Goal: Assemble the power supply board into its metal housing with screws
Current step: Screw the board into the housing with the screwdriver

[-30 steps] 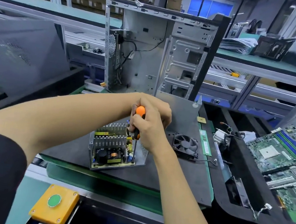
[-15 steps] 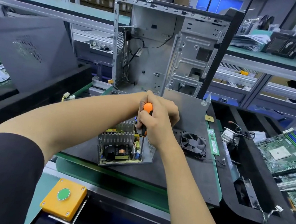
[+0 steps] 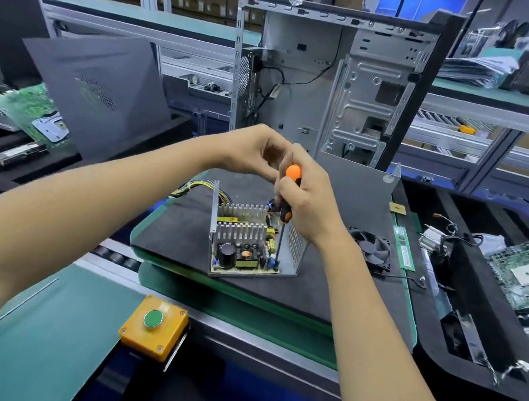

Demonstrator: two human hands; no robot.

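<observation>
Here the power supply board (image 3: 245, 250), crowded with ribbed aluminium heat sinks, a black cylindrical capacitor and a copper-wound coil, sits inside its open metal housing (image 3: 296, 247), whose right wall is perforated sheet. Directly below the right hand (image 3: 308, 204), whose grip wraps the orange-and-black screwdriver (image 3: 287, 199), the slim steel shaft stands upright with its tip at the board's near right corner; the screw is too small to make out. Just left of that grip, the left hand (image 3: 255, 149) has fingers curled, thumb near fingertips; whether it pinches anything, I cannot tell. The housing rests on a dark, felt-like mat (image 3: 176, 230) on the tabletop. Board markings are unreadable.
</observation>
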